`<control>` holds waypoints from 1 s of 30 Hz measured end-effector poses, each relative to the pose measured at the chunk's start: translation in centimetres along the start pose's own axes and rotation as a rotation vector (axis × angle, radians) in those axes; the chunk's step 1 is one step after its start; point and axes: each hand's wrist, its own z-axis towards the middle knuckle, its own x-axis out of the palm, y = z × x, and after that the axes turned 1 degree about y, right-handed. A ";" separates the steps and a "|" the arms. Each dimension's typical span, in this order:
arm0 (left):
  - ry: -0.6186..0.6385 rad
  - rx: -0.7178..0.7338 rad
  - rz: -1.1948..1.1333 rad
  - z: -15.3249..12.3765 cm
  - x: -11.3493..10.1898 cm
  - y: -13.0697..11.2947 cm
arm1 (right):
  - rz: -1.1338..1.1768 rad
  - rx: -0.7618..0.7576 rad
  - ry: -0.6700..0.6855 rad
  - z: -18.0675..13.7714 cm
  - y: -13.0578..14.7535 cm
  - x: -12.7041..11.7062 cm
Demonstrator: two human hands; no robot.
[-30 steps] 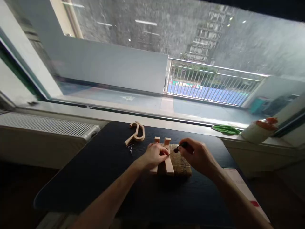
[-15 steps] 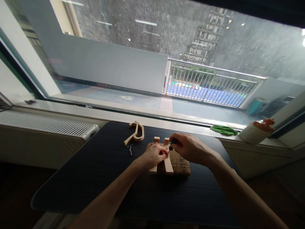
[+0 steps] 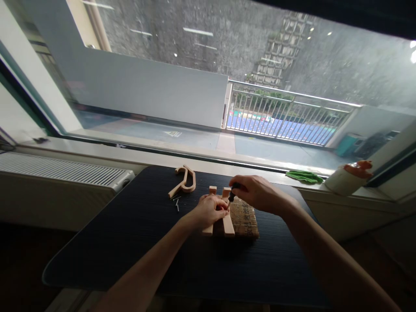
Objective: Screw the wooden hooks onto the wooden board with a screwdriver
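My right hand (image 3: 248,190) is closed around the dark handle of a screwdriver (image 3: 231,196). The shaft slants down onto a pale wooden bar (image 3: 228,225), meeting it beside the fingertips of my left hand (image 3: 212,210). That hand lies closed over the wooden pieces, its thumb and fingers gripping near the tool's tip. Any screw there is too small to make out. A second wooden bar (image 3: 212,190) runs parallel on the left, mostly covered by the hand. Both bars rest by a brown, worn block (image 3: 245,219), partly on it.
Curved wooden parts (image 3: 190,182) lie at the back left of the black table (image 3: 130,234), with several screws (image 3: 177,203) in front of them. On the windowsill are a green cloth (image 3: 304,176) and a whitish container with an orange top (image 3: 346,180). A radiator (image 3: 65,173) stands left.
My right hand has shifted slightly up, and the screwdriver shows more of its length. The left hand stays on the wood. The camera view has moved a little.
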 end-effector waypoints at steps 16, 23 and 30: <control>0.002 0.014 0.009 -0.3 -0.2 0.2 | -0.158 0.021 0.011 0.6 0.9 -0.5; -0.014 0.017 0.002 -0.3 -0.1 0.1 | -0.160 -0.025 0.021 0.5 1.4 -0.9; -0.008 0.010 -0.012 -0.3 -0.1 0.2 | -0.231 0.030 -0.018 0.5 1.1 -0.7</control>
